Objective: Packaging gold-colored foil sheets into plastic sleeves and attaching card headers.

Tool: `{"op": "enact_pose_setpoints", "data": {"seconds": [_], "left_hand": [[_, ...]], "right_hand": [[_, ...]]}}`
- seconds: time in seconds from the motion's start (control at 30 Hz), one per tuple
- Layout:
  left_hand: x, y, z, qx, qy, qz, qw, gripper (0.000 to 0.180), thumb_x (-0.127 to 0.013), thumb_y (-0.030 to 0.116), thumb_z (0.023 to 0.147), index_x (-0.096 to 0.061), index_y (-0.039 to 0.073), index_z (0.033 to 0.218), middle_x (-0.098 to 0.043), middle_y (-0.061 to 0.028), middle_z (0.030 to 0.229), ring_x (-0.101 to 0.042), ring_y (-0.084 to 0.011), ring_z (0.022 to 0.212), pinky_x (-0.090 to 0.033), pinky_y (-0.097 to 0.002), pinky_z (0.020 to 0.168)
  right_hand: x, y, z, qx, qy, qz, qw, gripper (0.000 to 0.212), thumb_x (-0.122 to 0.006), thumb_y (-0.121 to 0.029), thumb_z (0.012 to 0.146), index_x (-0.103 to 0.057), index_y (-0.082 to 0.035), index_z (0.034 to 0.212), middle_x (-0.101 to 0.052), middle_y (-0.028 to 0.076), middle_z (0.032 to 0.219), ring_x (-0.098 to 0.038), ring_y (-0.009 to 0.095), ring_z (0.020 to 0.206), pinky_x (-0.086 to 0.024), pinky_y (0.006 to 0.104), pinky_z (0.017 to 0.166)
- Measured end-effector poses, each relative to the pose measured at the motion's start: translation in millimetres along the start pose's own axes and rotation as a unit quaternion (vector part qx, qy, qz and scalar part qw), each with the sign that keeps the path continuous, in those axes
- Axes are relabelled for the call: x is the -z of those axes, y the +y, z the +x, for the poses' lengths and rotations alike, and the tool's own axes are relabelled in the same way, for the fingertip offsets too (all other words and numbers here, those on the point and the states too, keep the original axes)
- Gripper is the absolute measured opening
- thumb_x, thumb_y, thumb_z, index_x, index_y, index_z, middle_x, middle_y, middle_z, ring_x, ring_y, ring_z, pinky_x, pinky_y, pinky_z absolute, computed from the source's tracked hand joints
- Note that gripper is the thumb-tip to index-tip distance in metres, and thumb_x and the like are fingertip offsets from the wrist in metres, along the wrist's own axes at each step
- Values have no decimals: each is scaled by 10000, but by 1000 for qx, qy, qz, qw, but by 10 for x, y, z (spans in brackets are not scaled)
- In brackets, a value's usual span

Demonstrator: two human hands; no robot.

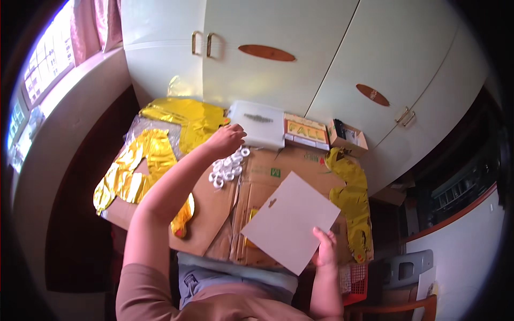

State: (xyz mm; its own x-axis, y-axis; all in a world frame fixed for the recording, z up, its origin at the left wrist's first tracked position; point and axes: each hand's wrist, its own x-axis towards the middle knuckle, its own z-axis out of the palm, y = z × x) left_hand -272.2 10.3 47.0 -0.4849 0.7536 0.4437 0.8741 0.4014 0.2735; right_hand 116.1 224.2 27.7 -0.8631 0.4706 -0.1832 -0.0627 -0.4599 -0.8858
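My right hand [325, 249] grips a pale flat card [292, 222] by its lower right edge, thumb on top. The card is tilted over the cardboard and has a small hanging slot near its left corner. My left hand [227, 140] reaches far forward, its fingers curled together beside the left edge of a white translucent tray [273, 134]. Whatever may be between those fingers is too small to make out. A heap of small dark pieces [258, 118] lies on the tray. Just below my left hand is a pile of white tape rolls [227, 170].
Flattened brown cardboard [209, 214] covers the table. Gold foil balloons [142, 166] lie at the left, another gold foil balloon [350, 203] at the right. A printed box [306, 131] and an open carton [348, 138] stand by white cabinet doors [278, 27]. A red basket [357, 283] is lower right.
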Motion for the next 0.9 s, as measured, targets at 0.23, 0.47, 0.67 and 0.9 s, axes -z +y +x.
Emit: {"op": "enact_pose_setpoints", "data": {"seconds": [0.23,0.47,0.67,0.9], "left_hand": [[-647,-508,700,94,-68,-23,993,298,-670,297,851,-734,113,1077,-651,-155,1126,-617,-334,1079,-492,-420,955],[-705,-646,744,120,-33,-50,991,199,-671,264,814,-761,101,883,-706,-125,970,-661,-317,952,-528,-413,869],[-583,-470,922,217,-18,-81,973,126,-634,164,796,-722,77,822,-719,-134,878,-681,-330,889,-542,-429,812],[-543,-116,823,120,-34,-69,990,301,-545,45,767,-664,51,1043,-702,-188,925,-671,-386,902,-536,-463,815]], "right_hand": [[267,-3,87,12,48,39,998,277,-604,-107,899,-648,16,1143,-685,114,1090,-662,234,999,-520,388,904],[198,-5,226,-4,28,66,997,236,-614,-84,896,-666,2,1109,-692,107,1083,-663,231,999,-519,387,908],[97,-21,216,0,21,87,996,161,-615,-66,919,-699,-45,1055,-702,71,1043,-663,182,969,-525,351,874],[70,-147,284,11,24,47,999,196,-600,-77,908,-680,-7,1072,-694,92,1044,-664,203,965,-525,362,878]]}}
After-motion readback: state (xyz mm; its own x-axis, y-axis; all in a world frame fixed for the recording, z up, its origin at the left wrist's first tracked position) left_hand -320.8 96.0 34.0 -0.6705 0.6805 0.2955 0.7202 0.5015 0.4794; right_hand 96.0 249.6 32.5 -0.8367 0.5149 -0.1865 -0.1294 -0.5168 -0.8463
